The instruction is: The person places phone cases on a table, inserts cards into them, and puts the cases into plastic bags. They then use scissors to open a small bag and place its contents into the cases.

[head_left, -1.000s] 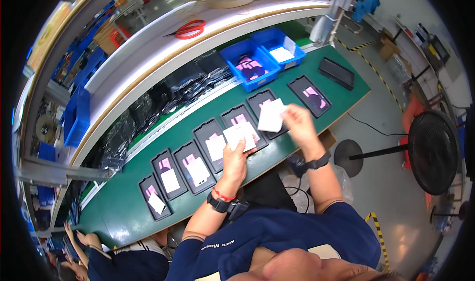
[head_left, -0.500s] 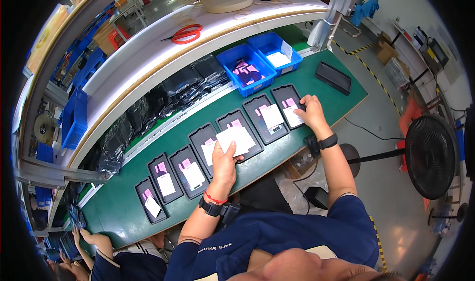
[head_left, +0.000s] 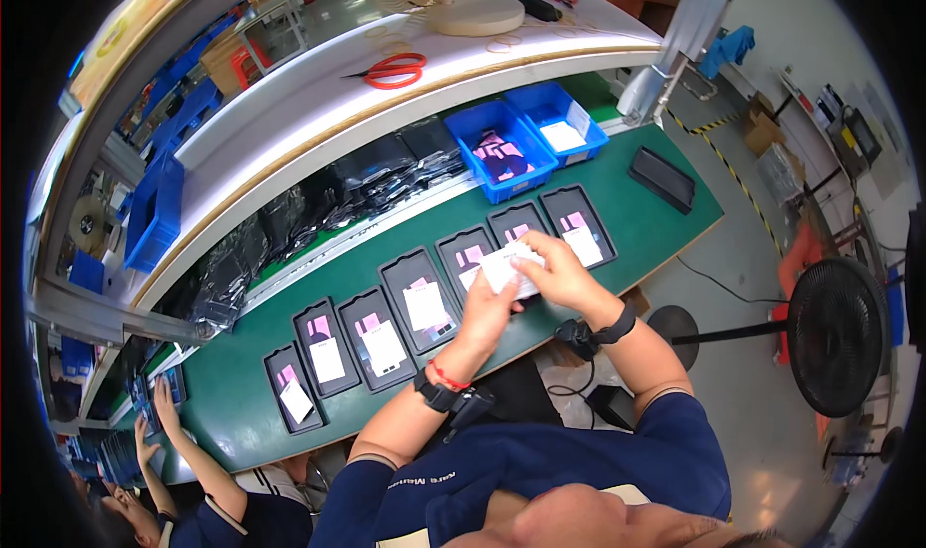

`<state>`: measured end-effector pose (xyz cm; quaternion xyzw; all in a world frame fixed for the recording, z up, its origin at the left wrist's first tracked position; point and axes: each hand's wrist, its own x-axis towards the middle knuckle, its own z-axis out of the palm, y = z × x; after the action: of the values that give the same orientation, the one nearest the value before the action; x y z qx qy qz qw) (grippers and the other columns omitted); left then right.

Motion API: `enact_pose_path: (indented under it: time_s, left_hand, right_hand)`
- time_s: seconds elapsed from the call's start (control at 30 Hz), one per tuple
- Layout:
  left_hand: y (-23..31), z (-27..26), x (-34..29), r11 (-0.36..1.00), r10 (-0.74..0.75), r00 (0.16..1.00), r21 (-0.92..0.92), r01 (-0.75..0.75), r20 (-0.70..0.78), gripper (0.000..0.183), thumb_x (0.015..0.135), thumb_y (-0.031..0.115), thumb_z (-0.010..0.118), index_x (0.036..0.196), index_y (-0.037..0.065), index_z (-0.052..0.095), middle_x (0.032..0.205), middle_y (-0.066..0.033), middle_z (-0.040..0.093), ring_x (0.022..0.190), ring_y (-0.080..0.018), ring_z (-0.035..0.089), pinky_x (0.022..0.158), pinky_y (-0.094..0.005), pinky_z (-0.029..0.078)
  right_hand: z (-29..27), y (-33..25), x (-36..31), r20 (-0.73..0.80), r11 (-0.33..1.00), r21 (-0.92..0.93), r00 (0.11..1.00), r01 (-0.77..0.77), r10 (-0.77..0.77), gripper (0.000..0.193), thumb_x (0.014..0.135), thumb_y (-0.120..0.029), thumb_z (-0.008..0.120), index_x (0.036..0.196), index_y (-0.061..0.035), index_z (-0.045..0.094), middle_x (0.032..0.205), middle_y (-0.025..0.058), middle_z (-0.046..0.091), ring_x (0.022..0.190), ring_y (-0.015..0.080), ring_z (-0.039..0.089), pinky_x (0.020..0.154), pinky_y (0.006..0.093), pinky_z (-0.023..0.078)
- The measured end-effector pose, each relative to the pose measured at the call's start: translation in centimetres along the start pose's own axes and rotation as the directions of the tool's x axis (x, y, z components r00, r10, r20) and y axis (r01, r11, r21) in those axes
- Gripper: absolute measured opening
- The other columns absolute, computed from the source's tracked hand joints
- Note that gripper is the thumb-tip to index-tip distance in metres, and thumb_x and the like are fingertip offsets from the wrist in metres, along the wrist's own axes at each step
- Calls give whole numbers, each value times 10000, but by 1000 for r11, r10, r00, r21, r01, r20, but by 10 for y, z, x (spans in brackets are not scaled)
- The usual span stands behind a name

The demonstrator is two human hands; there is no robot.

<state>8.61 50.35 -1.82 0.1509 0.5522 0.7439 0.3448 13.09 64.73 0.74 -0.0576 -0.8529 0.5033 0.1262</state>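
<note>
A small stack of white cards [head_left: 503, 264] is held over the row of trays. My left hand [head_left: 488, 309] is closed round its near left side. Thumb and fingers of my right hand [head_left: 562, 272] pinch the stack's right edge. Beneath and beside my hands several black trays stand in a slanting row, holding pink pieces and white cards. My hands partly cover two of them. To the right is the end tray [head_left: 606, 237] with its white card [head_left: 582, 246]; left of my hands stands another tray [head_left: 397, 283] with a white card [head_left: 424, 307].
Two blue bins stand behind the trays, one with pink pieces [head_left: 524, 189], one with white sheets [head_left: 596, 147]. A bare black tray [head_left: 662, 178] lies right on the green table [head_left: 231, 394]. Red scissors [head_left: 395, 70] lie on the shelf. A co-worker's hands [head_left: 166, 408] are at far left.
My right hand has left the end tray and moved left to the stack of cards, which it now grips. My left hand has shifted right with the stack. The view has shifted slightly.
</note>
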Motion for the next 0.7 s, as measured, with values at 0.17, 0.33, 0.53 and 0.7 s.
enact_pose_path:
  time_s: [0.17, 0.33, 0.53, 0.7]
  left_hand:
    - [25, -35, -40, 834, 195, 980, 520, -184, 35, 435, 820, 183, 617, 1190, 24, 452, 1145, -122, 508, 995, -204, 512, 800, -307, 438]
    - [49, -127, -118, 224, 621, 783, 964, -143, -28, 265, 776, 162, 634, 990, 19, 572, 1115, -195, 551, 1112, -379, 469, 923, -427, 385]
    - [46, -203, -203, -1, 474, 798, 906, 423, -372, 542, 847, 361, 551, 1290, 73, 435, 1373, -224, 331, 1305, -382, 258, 1050, -524, 180]
    - [37, -230, -204, 20, 415, 830, 916, 401, -372, 694, 836, 510, 495, 1376, 114, 315, 1400, -225, 288, 1317, -372, 241, 1051, -544, 151]
  right_hand:
    - [-86, 48, 83, -384, 987, -101, 910, 126, -155, 145, 806, -138, 582, 846, -1, 557, 611, 8, 494, 555, 126, 472, 477, 303, 399]
    - [-215, 168, 168, -525, 858, -492, 837, -150, -155, 292, 767, -164, 650, 1018, -19, 618, 897, 109, 650, 842, 196, 613, 763, 313, 472]
    - [-172, 193, 195, -318, 747, -628, 948, -218, 10, 414, 732, -250, 691, 1072, -32, 600, 937, 182, 631, 882, 292, 607, 808, 349, 464]
    - [-132, 108, 164, -430, 507, -816, 878, -278, -210, 388, 733, -256, 696, 1044, -40, 611, 959, 152, 618, 946, 320, 575, 846, 374, 441]
